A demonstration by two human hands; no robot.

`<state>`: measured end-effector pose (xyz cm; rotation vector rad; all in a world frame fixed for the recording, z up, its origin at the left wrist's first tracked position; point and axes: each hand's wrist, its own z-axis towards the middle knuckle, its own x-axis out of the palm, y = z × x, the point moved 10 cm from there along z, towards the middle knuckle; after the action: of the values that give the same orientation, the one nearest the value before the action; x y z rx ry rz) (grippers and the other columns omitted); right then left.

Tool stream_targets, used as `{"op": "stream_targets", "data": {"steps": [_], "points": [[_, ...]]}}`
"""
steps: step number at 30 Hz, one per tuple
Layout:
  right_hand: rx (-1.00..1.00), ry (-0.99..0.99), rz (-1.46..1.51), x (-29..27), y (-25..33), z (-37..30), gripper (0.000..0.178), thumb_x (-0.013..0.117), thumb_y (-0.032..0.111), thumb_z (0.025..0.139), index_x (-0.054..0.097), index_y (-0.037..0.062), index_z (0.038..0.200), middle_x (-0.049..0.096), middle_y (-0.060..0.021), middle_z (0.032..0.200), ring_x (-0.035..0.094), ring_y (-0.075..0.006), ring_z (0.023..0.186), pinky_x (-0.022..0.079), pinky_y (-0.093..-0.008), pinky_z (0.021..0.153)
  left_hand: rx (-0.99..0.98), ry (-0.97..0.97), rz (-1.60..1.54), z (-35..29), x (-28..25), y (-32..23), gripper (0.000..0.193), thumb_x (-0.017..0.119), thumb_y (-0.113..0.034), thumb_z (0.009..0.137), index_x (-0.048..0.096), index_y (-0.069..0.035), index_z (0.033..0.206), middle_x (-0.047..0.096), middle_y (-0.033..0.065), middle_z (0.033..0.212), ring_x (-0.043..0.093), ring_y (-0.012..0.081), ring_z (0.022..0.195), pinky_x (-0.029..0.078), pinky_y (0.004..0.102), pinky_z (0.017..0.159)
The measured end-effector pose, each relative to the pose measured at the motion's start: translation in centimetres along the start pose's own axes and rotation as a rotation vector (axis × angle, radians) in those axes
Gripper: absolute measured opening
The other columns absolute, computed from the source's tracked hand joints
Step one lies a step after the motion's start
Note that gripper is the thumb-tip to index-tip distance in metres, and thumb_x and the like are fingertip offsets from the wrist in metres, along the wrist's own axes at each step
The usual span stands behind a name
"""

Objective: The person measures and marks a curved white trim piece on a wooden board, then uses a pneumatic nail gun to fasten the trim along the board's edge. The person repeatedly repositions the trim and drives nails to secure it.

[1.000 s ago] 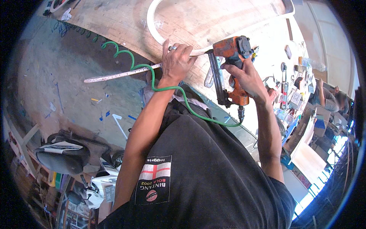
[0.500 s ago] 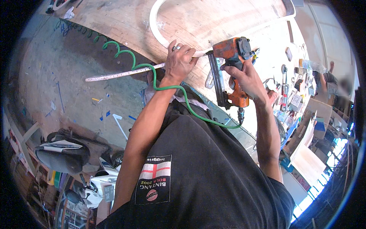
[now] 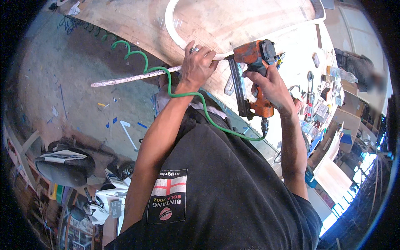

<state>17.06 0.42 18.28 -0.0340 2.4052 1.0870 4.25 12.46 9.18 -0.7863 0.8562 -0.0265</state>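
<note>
My right hand (image 3: 268,85) is wrapped round the handle of an orange and black pneumatic staple gun (image 3: 249,79). The gun's nose meets a pale curved strip (image 3: 170,26) just right of my left hand (image 3: 196,68). That hand is closed on the strip, fingers bent over it, with a ring on one finger. Beyond the left hand, a straight tail of the strip with evenly spaced slits (image 3: 129,79) sticks out over the floor. A green coiled air hose (image 3: 208,116) joins the gun's base and passes over my left wrist.
The wooden workbench (image 3: 233,23) has tools, small boxes and a clear plastic bottle (image 3: 348,76) along its right side. Another person (image 3: 354,64) stands beyond it. Scraps lie on the floor at left, near a parked motorbike (image 3: 106,204) and its dark seat (image 3: 64,168).
Both hands, the staple gun and the strip keep nearly the same place. The other person at the far right has shifted posture. My view has moved slightly.
</note>
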Motion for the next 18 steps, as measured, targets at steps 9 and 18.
{"op": "stream_targets", "data": {"steps": [9,18], "points": [[-0.024,-0.005,0.085,0.2,-0.5,-0.1,0.048,0.065,0.013,0.099,0.053,-0.0048,0.142,0.074,-0.0142,0.109,0.064,-0.0114,0.073,0.055,-0.0282,0.060,0.006,-0.013,0.009,0.0,0.1,0.0,0.017,0.088,-0.015,0.077,0.078,-0.011,0.091,0.072,0.0046,0.089,0.070,0.0226,0.094,0.038,0.0494,0.116],[-0.054,-0.002,0.104,0.9,0.0,-0.1,0.044,0.066,0.014,0.100,0.058,-0.0066,0.137,0.075,-0.0124,0.105,0.063,-0.0117,0.066,0.055,-0.0278,0.059,-0.003,-0.014,-0.017,-0.1,0.1,0.1,0.019,0.088,-0.015,0.076,0.078,-0.012,0.092,0.069,0.0024,0.089,0.069,0.0225,0.092,0.039,0.0512,0.115]]}}
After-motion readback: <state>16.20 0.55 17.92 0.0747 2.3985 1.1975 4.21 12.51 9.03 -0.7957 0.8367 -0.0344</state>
